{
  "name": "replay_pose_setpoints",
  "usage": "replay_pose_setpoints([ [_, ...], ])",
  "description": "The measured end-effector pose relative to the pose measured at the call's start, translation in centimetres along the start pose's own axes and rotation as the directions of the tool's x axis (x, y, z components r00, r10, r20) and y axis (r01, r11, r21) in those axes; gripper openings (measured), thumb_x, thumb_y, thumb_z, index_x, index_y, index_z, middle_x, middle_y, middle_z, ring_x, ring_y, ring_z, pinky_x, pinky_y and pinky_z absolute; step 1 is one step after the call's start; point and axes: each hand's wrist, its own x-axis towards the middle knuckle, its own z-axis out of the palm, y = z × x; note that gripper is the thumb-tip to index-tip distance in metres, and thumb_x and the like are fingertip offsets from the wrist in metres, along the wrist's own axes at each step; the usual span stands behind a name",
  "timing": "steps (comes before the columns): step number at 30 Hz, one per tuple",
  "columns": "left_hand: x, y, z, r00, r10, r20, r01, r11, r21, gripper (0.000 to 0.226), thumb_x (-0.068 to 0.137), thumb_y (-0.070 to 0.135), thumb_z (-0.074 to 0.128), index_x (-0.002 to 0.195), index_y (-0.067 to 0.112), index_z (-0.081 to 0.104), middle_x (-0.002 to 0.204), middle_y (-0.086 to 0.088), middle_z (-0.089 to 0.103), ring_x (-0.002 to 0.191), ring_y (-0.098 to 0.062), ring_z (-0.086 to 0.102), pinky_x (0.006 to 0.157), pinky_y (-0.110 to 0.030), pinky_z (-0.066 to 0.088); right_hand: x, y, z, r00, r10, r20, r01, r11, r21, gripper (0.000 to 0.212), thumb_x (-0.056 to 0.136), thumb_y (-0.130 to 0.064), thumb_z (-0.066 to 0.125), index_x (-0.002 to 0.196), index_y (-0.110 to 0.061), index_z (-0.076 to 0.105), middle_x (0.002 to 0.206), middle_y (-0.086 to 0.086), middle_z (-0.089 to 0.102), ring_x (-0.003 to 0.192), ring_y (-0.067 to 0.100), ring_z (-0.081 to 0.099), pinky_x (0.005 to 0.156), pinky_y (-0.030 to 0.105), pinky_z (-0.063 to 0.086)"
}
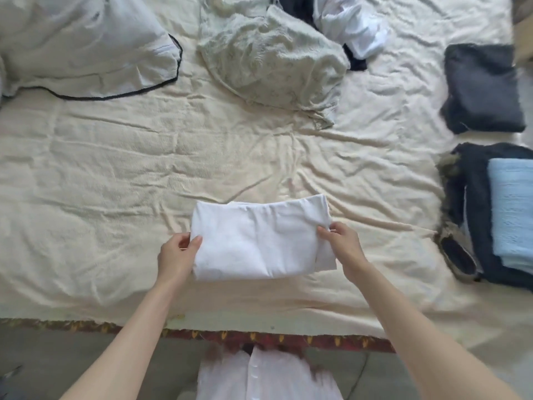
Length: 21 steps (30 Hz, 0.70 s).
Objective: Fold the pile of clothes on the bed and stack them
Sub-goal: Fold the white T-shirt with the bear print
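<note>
Head camera, looking down at a cream-covered bed. A folded white garment lies near the bed's front edge, held at both short ends. The left hand grips its left edge, thumb on top, fingers curled beneath. The right hand pinches its right edge, where loose layers stick out. The garment spans the gap between the hands. It looks light, soft and floppy, likely to sag or unfold unless supported at both ends. An unfolded pile sits at the far side. Folded dark clothes and a stack topped with a light blue item lie to the right.
</note>
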Motion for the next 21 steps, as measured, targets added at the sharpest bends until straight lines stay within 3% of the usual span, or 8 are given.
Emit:
replay_pose_setpoints([
  [3,-1.6,2.5,2.1,0.993,0.093,0.076,-0.101,0.989,0.106,0.006,0.09,0.018,0.061,0.092,0.013,0.064,0.082,0.004,0.062,0.084,-0.022,0.057,0.073,-0.03,0.039,-2.9,2.7,-4.0,0.996,0.071,-0.059,-0.067,0.995,0.078,0.011,0.089,-0.017,0.06,0.079,-0.015,0.058,0.092,0.007,0.065,0.078,0.021,0.062,0.062,0.03,0.046],
  [6,-2.8,5.9,5.2,0.97,0.18,0.164,-0.207,0.963,0.17,0.006,0.088,0.016,0.063,0.089,0.011,0.065,0.086,-0.004,0.066,0.085,-0.023,0.058,0.076,-0.032,0.042,-4.8,4.6,-8.0,0.985,0.123,-0.125,-0.105,0.984,0.141,0.012,0.089,-0.017,0.06,0.087,-0.006,0.061,0.099,0.016,0.066,0.091,0.032,0.064,0.08,0.048,0.052],
  [10,-4.5,11.9,10.6,0.899,0.348,0.266,-0.405,0.891,0.203,0.011,0.088,0.015,0.061,0.09,0.007,0.068,0.08,-0.001,0.063,0.081,-0.021,0.057,0.07,-0.029,0.036,-6.4,5.9,-13.5,0.961,0.156,-0.229,-0.096,0.962,0.256,0.023,0.088,-0.021,0.06,0.098,0.0,0.059,0.108,0.023,0.062,0.102,0.038,0.06,0.089,0.051,0.049],
  [13,-6.2,17.4,15.9,0.829,0.462,0.316,-0.539,0.809,0.232,0.013,0.09,0.017,0.057,0.092,0.008,0.067,0.083,0.0,0.062,0.081,-0.018,0.054,0.07,-0.025,0.032,-6.8,6.7,-18.1,0.946,0.159,-0.283,-0.04,0.923,0.382,0.011,0.088,-0.015,0.06,0.093,-0.006,0.059,0.1,0.017,0.064,0.089,0.027,0.064,0.074,0.047,0.055],
  [15,-7.4,21.3,20.0,0.771,0.534,0.347,-0.621,0.75,0.226,0.016,0.091,0.016,0.055,0.097,0.009,0.068,0.089,-0.002,0.064,0.084,-0.018,0.054,0.071,-0.024,0.033,-6.8,7.1,-21.4,0.94,0.161,-0.299,0.002,0.878,0.479,0.005,0.087,-0.011,0.06,0.092,-0.008,0.059,0.092,0.009,0.065,0.077,0.018,0.065,0.056,0.031,0.053],
  [21,-12.9,32.2,34.2,0.596,0.707,0.381,-0.797,0.578,0.175,0.021,0.091,0.012,0.053,0.105,0.006,0.066,0.102,-0.015,0.065,0.097,-0.026,0.057,0.075,-0.023,0.034,-5.6,7.9,-31.6,0.914,0.197,-0.356,0.109,0.724,0.681,0.007,0.088,-0.005,0.058,0.092,-0.01,0.059,0.079,0.001,0.067,0.064,0.009,0.067,0.049,0.022,0.05],
])
